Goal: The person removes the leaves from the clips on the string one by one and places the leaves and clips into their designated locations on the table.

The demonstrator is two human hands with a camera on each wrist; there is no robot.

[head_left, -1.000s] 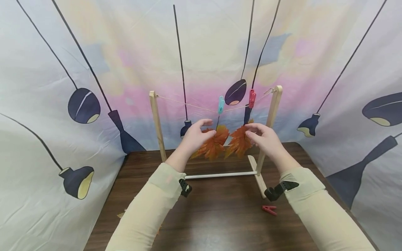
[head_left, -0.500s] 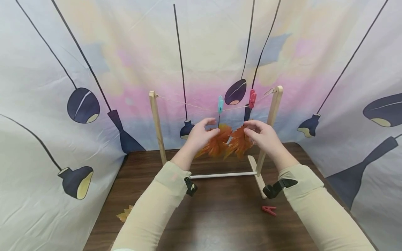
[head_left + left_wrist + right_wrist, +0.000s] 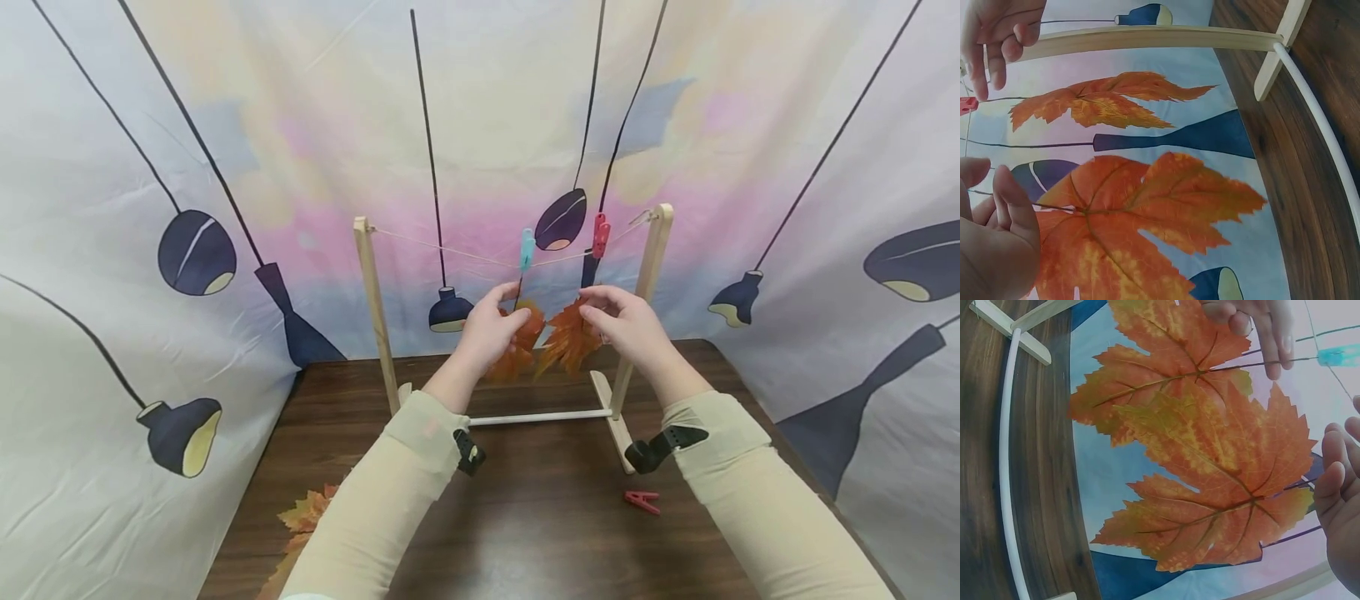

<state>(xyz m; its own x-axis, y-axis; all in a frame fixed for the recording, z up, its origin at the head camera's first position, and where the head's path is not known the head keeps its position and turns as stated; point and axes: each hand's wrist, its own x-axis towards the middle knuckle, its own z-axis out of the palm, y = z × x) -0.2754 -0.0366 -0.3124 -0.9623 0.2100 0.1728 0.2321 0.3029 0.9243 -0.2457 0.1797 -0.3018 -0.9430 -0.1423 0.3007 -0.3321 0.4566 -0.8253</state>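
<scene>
Two orange maple leaves hang by their stems from a string (image 3: 420,242) stretched across a wooden stand (image 3: 377,312). A teal clothespin (image 3: 527,248) clips the left leaf (image 3: 535,321), and a red clothespin (image 3: 601,237) clips the right leaf (image 3: 564,340). My left hand (image 3: 489,337) is at the left leaf's stem, fingers loosely bent, partly covering that leaf in the head view. Beside the upper part of the right leaf is my right hand (image 3: 628,327), its thumb and fingers apart in the left wrist view. Whether either hand touches a stem I cannot tell.
Another red clothespin (image 3: 642,502) lies on the dark wooden table (image 3: 540,542) at the right. More autumn leaves (image 3: 306,510) lie at the left, partly under my left sleeve. A white rod (image 3: 543,417) joins the stand's feet. Printed cloth (image 3: 480,125) surrounds the table.
My left hand and forearm have shifted right, covering more of the left leaf and uncovering more leaves on the table. My right hand has risen slightly, then stays nearly still.
</scene>
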